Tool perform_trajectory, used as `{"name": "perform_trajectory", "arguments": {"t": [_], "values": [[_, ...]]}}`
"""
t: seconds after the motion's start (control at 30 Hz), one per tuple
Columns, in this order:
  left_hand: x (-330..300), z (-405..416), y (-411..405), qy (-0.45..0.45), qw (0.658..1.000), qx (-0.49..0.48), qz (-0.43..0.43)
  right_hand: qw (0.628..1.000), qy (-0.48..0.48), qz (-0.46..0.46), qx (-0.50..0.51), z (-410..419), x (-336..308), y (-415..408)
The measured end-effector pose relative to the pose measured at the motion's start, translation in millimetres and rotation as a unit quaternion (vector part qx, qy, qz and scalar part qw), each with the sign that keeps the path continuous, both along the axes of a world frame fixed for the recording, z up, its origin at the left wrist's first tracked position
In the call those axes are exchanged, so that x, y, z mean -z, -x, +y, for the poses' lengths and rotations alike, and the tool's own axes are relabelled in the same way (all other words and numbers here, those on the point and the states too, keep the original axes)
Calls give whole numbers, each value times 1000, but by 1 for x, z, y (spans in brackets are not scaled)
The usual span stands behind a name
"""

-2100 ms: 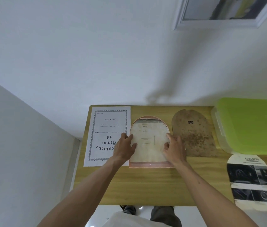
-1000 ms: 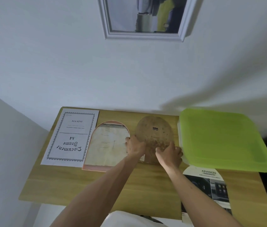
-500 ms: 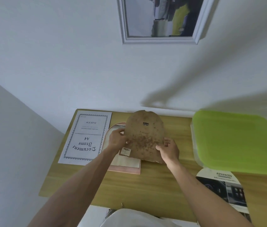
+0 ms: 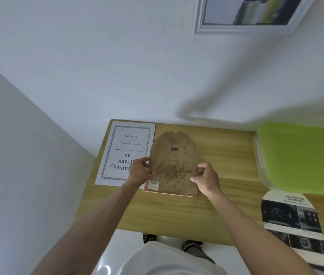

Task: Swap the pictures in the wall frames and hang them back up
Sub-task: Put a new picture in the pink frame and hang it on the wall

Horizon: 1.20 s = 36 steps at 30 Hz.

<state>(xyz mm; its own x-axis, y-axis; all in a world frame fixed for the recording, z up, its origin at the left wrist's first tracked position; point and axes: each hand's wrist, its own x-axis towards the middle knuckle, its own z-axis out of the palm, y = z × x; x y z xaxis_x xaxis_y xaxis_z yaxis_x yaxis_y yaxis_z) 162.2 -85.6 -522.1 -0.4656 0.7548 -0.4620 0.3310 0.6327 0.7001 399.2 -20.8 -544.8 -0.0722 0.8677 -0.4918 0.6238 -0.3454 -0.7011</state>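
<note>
Backing board (image 4: 174,163) lies lengthwise over the frame (image 4: 169,193), pinched at opposite side edges by left hand (image 4: 140,171) and right hand (image 4: 206,178).

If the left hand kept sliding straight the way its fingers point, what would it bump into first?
The left hand points right, and its fingers already touch the edge of the brown arched backing board. So that board comes first, though depth is hard to judge from above.

The backing board (image 4: 174,163) between both hands is hiding nearly all the pink frame (image 4: 169,193). Up above, the picture's edge is cutting off the wall frame (image 4: 244,29).
</note>
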Motion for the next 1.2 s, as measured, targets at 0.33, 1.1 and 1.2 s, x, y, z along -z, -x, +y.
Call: {"name": "perform_trajectory", "arguments": {"t": [0.33,1.1,1.2], "values": [[22,-7,15,22,989,113,92,998,2,-55,6,-15,2,9],[20,53,6,91,801,477,350,810,-60,-384,-440,33,-18,53],[20,64,2,105,772,515,357,786,-47,-396,-474,48,-14,61]]}}
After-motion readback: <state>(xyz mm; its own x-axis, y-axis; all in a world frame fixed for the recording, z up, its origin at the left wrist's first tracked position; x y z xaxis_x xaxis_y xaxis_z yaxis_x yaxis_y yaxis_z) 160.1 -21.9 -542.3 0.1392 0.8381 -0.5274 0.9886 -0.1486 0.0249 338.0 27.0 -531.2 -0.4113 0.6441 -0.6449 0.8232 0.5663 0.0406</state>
